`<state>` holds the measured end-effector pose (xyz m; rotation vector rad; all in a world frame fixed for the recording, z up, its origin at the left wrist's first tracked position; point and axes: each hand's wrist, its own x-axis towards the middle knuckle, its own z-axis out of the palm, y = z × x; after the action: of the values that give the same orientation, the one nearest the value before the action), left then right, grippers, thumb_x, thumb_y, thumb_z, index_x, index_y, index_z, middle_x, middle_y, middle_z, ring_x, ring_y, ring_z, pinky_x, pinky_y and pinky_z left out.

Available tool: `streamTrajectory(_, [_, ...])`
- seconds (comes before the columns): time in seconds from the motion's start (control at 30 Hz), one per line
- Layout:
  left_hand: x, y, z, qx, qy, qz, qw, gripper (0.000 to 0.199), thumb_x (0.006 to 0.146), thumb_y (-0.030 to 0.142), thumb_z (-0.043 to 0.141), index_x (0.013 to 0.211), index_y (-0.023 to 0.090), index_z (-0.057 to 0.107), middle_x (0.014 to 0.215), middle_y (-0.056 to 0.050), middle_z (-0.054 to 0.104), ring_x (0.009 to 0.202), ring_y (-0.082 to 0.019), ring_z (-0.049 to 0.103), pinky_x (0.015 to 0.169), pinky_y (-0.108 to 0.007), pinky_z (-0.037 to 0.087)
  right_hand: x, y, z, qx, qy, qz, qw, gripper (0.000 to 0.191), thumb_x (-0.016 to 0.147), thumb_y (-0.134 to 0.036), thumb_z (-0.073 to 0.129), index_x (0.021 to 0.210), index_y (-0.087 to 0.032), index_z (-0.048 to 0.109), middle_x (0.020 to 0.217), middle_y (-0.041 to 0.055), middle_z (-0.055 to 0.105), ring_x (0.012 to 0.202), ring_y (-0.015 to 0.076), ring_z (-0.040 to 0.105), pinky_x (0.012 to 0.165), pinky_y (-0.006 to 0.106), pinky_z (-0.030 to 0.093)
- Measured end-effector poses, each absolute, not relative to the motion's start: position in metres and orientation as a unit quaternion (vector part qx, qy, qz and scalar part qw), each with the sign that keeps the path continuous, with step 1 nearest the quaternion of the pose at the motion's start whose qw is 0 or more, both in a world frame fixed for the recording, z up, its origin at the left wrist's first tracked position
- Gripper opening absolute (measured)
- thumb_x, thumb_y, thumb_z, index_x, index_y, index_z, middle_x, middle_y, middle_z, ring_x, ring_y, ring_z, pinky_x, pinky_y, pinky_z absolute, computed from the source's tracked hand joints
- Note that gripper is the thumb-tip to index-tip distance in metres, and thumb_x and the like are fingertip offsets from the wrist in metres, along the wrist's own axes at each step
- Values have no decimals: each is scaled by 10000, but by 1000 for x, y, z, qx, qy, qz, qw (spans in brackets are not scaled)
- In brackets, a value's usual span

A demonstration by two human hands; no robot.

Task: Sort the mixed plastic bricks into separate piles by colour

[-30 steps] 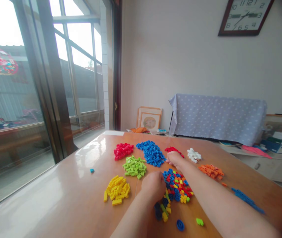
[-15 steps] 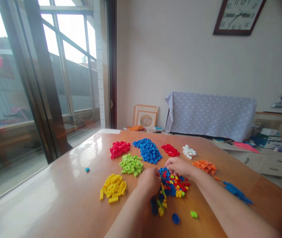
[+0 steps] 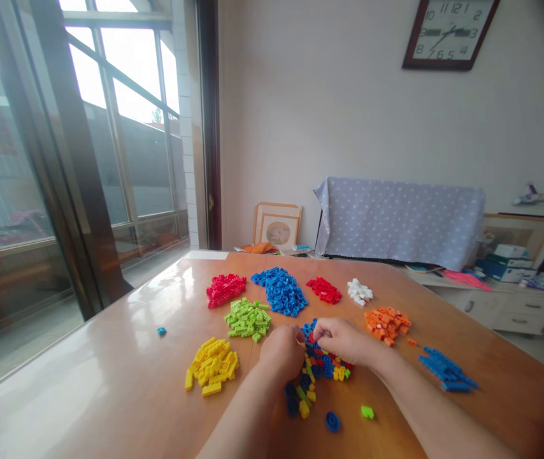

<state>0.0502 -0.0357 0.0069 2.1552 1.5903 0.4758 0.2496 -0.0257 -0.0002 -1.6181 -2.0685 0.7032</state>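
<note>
A mixed heap of small building bricks (image 3: 317,368), blue, red, yellow and green, lies between my hands. My left hand (image 3: 282,350) rests at the heap's left side, fingers curled; whatever they hold is hidden behind the hand. Over the heap's far right part is my right hand (image 3: 336,338), with thumb and fingers pinched together among the bricks. I cannot make out what is in that pinch. A round blue piece (image 3: 332,421) and a lime green piece (image 3: 367,412) lie loose nearer to me.
Sorted piles surround the heap: yellow bricks (image 3: 212,366), lime bricks (image 3: 248,319), dark pink bricks (image 3: 225,290), round blue pieces (image 3: 281,291), red bricks (image 3: 323,290), white bricks (image 3: 360,291), orange bricks (image 3: 387,325) and long blue bricks (image 3: 448,370). A small teal piece (image 3: 162,331) lies alone on the wooden table (image 3: 109,395).
My right hand has shifted left and slightly down over the heap, closer to my left hand. My left hand stays by the heap. The whole view has shifted a little.
</note>
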Motion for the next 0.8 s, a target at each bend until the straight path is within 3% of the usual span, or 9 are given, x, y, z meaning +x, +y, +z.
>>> streamTrajectory(0.2, [51,-37,5,779,566,174,205,268,782,177,510,914,278,720,1007,-26,696,942,-178,646,797,-232,464,236,-30,0,-568,-774,209,182,152,719,-147,576,816,-198,681,619,-39,553,573,95,465,509,190,263])
streamTrajectory(0.47, [53,-39,7,783,564,169,199,278,819,206,489,952,285,720,1041,-29,686,971,-186,636,821,-240,464,231,-29,-4,-584,-772,174,180,129,764,-221,586,837,-213,693,735,-3,668,669,131,550,553,207,290])
streamTrajectory(0.8, [54,-38,3,786,561,178,189,262,804,219,486,874,297,726,978,-23,670,907,-190,638,770,-258,467,232,-27,-6,-571,-783,164,182,134,759,-216,577,800,-217,705,733,-5,685,680,135,571,579,215,315])
